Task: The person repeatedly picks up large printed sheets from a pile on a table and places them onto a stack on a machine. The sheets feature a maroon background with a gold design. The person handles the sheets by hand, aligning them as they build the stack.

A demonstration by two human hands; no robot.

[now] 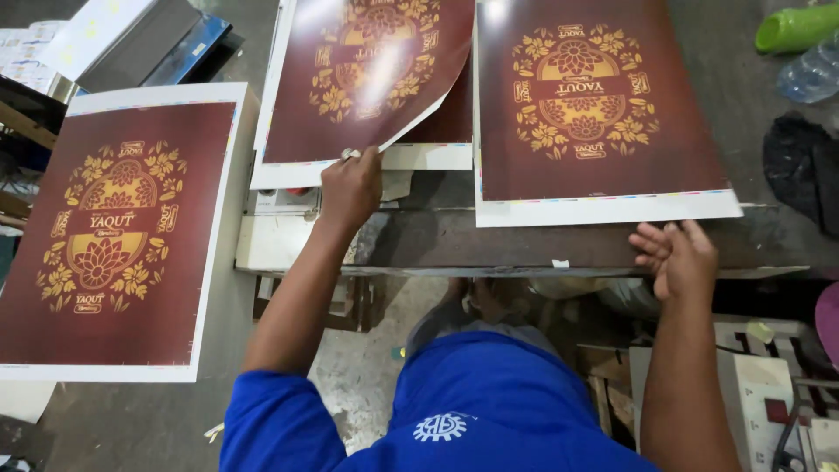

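Curling upward at top centre, a glossy maroon printed sheet w/ gold floral design [367, 70] is pinched at its lower edge by the left hand [351, 188]; right hand [675, 255] rests half-open, empty, lower right, farther off.

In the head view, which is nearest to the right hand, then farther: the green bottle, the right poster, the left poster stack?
1. right poster, just above the right hand.
2. green bottle, top right corner.
3. left poster stack, far left.

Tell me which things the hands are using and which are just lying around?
In use: left hand lifting the curled printed sheet; right hand near the flat printed sheet.
Lying about: green bottle, clear bottle, black bag, left-side sheet stack.
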